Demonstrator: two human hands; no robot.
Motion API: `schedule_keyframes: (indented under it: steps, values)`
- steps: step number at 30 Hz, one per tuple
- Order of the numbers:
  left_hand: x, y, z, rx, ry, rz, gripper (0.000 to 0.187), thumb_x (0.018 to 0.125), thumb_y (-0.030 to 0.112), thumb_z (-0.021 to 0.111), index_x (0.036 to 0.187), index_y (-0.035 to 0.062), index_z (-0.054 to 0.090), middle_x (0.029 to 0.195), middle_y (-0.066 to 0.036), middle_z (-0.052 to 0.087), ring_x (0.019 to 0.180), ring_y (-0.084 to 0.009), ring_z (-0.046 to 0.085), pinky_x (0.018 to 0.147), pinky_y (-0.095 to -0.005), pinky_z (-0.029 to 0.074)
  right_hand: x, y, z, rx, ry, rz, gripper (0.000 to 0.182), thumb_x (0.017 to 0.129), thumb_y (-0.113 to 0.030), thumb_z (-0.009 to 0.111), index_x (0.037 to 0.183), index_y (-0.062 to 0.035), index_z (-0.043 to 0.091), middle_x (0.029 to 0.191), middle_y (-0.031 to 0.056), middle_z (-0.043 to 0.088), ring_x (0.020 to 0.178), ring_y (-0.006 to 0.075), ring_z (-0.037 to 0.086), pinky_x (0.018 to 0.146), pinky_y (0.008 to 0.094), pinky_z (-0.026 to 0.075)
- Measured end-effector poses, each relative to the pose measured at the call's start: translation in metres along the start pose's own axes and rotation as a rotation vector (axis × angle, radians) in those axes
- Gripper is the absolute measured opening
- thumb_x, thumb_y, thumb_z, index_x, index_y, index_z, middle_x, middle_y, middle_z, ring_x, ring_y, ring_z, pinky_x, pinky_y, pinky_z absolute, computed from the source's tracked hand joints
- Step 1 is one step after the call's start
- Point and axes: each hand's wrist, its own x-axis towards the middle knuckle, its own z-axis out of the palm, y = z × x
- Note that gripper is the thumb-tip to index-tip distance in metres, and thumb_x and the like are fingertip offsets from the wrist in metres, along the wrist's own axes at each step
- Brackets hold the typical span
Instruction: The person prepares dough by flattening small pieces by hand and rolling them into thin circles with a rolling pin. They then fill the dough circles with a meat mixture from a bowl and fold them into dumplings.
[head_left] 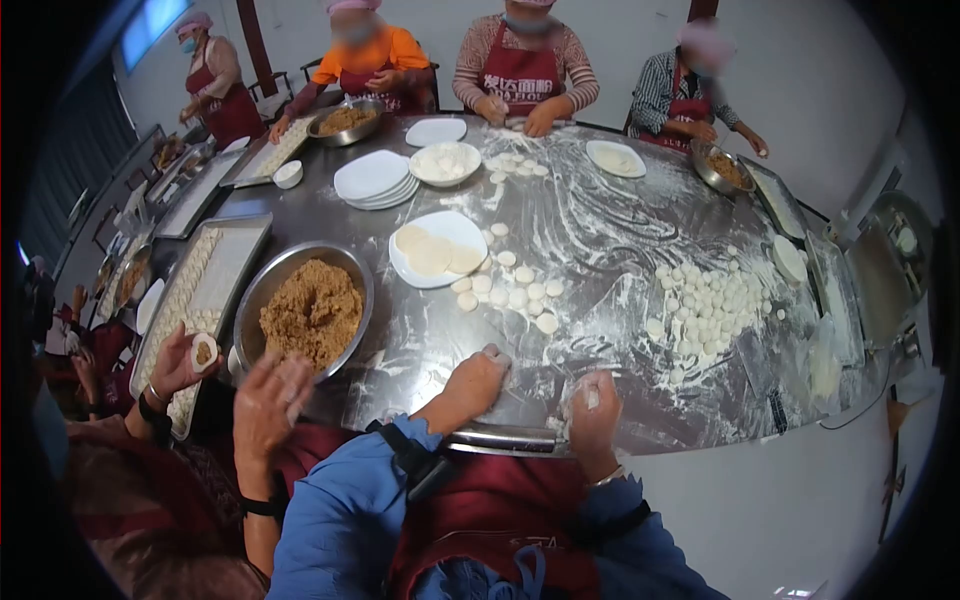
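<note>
My left hand (472, 384), in a blue sleeve, is closed in a fist on the floured metal table (560, 265). White flour dusts its fingertips, and what they hold, if anything, is hidden. Curled too is my right hand (597, 420), with floury fingers at the table's near edge; its grip is hidden as well. Between my wrists lies a shiny cylindrical bar (503, 437), apparently a rolling pin. Ahead of my left hand are several small pale dough discs (517, 298) and a white plate (410, 275) of thin round wrappers (437, 252).
At left stands a steel bowl (244, 325) of brown filling (312, 310), beside a co-worker's hand (270, 405) and a filled wrapper (204, 352). A tray of dumplings (190, 285) lies beyond. Many dough pieces (705, 305) are scattered at right. Several co-workers work across the table.
</note>
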Motion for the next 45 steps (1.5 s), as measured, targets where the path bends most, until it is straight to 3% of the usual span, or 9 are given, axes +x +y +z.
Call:
schedule_keyframes:
  steps: [3, 6, 9, 19, 24, 29, 33, 35, 45]
  values:
    - [-0.017, -0.002, -0.003, -0.009, 0.023, -0.027, 0.013, 0.078, 0.012, 0.061, 0.089, 0.0063, 0.06, 0.091, -0.017, 0.057, 0.08, -0.0349, 0.06, 0.072, -0.042, 0.049, -0.001, 0.006, 0.001, 0.068, -0.023, 0.056, 0.009, 0.073, -0.001, 0.054, 0.082, -0.002, 0.051, 0.07, 0.015, 0.056, 0.065, 0.0293, 0.059, 0.062, 0.0351, 0.047]
    - [-0.016, 0.008, -0.016, -0.303, -0.265, -0.13, 0.012, 0.075, 0.013, 0.066, 0.084, 0.0079, 0.061, 0.078, -0.014, 0.063, 0.082, -0.0327, 0.062, 0.071, -0.0409, 0.048, 0.0, -0.007, -0.005, 0.042, -0.062, 0.073, 0.008, 0.075, -0.003, 0.054, 0.082, -0.0022, 0.052, 0.068, 0.0147, 0.056, 0.064, 0.03, 0.06, 0.061, 0.036, 0.047]
    - [-0.015, 0.021, -0.006, -0.376, -0.235, -0.042, 0.01, 0.072, 0.007, 0.068, 0.081, 0.0067, 0.064, 0.074, -0.011, 0.065, 0.072, -0.0272, 0.063, 0.069, -0.0368, 0.048, 0.003, -0.04, -0.014, -0.002, -0.09, 0.009, 0.009, 0.076, -0.004, 0.055, 0.083, -0.0022, 0.051, 0.068, 0.0152, 0.056, 0.063, 0.0315, 0.06, 0.06, 0.0378, 0.047]
    - [-0.006, 0.027, 0.027, -0.213, -0.185, 0.177, 0.007, 0.082, 0.013, 0.056, 0.082, 0.0068, 0.059, 0.083, -0.017, 0.064, 0.083, -0.0375, 0.061, 0.072, -0.0458, 0.048, 0.028, -0.011, 0.014, -0.142, -0.018, 0.067, 0.01, 0.078, -0.008, 0.056, 0.085, -0.003, 0.049, 0.071, 0.0167, 0.056, 0.063, 0.0315, 0.056, 0.061, 0.0386, 0.045]
    - [-0.022, 0.025, 0.01, -0.226, -0.253, -0.004, 0.008, 0.083, 0.013, 0.055, 0.088, 0.0061, 0.057, 0.082, -0.018, 0.063, 0.082, -0.038, 0.061, 0.072, -0.0464, 0.048, 0.001, 0.013, 0.008, 0.054, 0.012, 0.153, 0.01, 0.077, -0.007, 0.056, 0.082, -0.0034, 0.048, 0.071, 0.0156, 0.054, 0.062, 0.0306, 0.053, 0.06, 0.0383, 0.045]
    - [-0.005, 0.033, 0.019, -0.257, 0.047, -0.091, 0.012, 0.083, 0.016, 0.056, 0.091, 0.0063, 0.056, 0.075, -0.018, 0.064, 0.072, -0.0399, 0.062, 0.069, -0.0478, 0.049, 0.061, -0.003, 0.044, -0.159, 0.041, -0.069, 0.011, 0.076, -0.006, 0.058, 0.084, -0.0037, 0.05, 0.074, 0.0166, 0.057, 0.065, 0.0335, 0.056, 0.06, 0.0393, 0.045]
    - [-0.01, 0.018, 0.024, -0.214, -0.14, 0.086, 0.01, 0.081, 0.014, 0.057, 0.087, 0.0072, 0.059, 0.08, -0.016, 0.065, 0.078, -0.0377, 0.062, 0.071, -0.0453, 0.049, 0.018, 0.002, 0.014, -0.2, 0.004, 0.033, 0.011, 0.075, -0.004, 0.057, 0.084, -0.0035, 0.052, 0.074, 0.0168, 0.058, 0.069, 0.0319, 0.061, 0.062, 0.0386, 0.046]
    - [-0.015, 0.021, 0.008, -0.228, -0.144, 0.005, 0.01, 0.08, 0.015, 0.058, 0.086, 0.0069, 0.059, 0.08, -0.015, 0.064, 0.08, -0.0364, 0.062, 0.072, -0.0447, 0.049, -0.004, 0.007, 0.005, 0.036, 0.091, -0.023, 0.009, 0.075, -0.003, 0.056, 0.082, -0.0039, 0.051, 0.072, 0.016, 0.057, 0.066, 0.0287, 0.058, 0.062, 0.0381, 0.046]
    - [-0.004, 0.024, 0.022, -0.247, -0.098, -0.044, 0.014, 0.081, 0.016, 0.059, 0.091, 0.0058, 0.061, 0.082, -0.018, 0.065, 0.081, -0.0377, 0.062, 0.072, -0.046, 0.048, 0.039, -0.004, 0.027, -0.16, -0.018, 0.007, 0.014, 0.075, -0.006, 0.059, 0.085, -0.0042, 0.05, 0.071, 0.0163, 0.056, 0.065, 0.0324, 0.058, 0.061, 0.0404, 0.045]
